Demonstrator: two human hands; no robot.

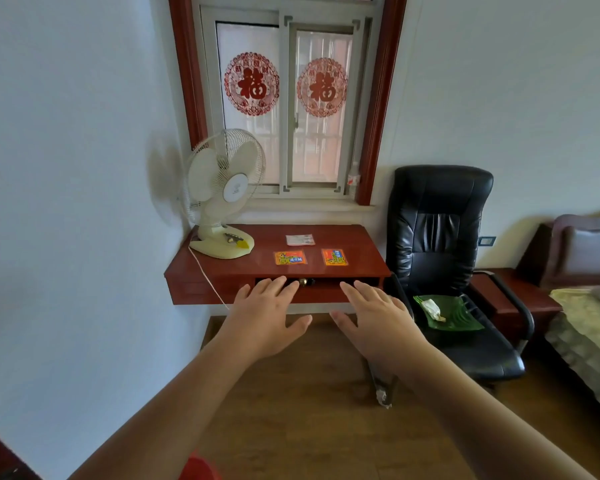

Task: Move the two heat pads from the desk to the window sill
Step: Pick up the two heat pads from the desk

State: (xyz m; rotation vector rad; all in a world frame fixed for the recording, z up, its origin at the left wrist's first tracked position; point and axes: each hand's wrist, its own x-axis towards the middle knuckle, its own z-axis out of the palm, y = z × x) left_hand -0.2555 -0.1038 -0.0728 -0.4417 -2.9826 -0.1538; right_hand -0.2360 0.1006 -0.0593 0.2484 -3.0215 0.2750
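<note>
Two orange heat pads lie flat on the red wall-mounted desk [243, 271]: the left pad [290, 258] and the right pad [334, 257], side by side near the front edge. The white window sill [309, 204] runs just behind and above the desk. My left hand [269, 315] and my right hand [378, 317] are stretched out in front of the desk's front face, palms down, fingers spread, holding nothing. Both hands are short of the pads.
A white table fan [222, 192] stands on the desk's left end, its cord hanging over the front. A white paper packet [300, 240] lies behind the pads. A black office chair [440, 258] with a green dish [447, 313] stands right; a bottle [354, 178] sits on the sill's right end.
</note>
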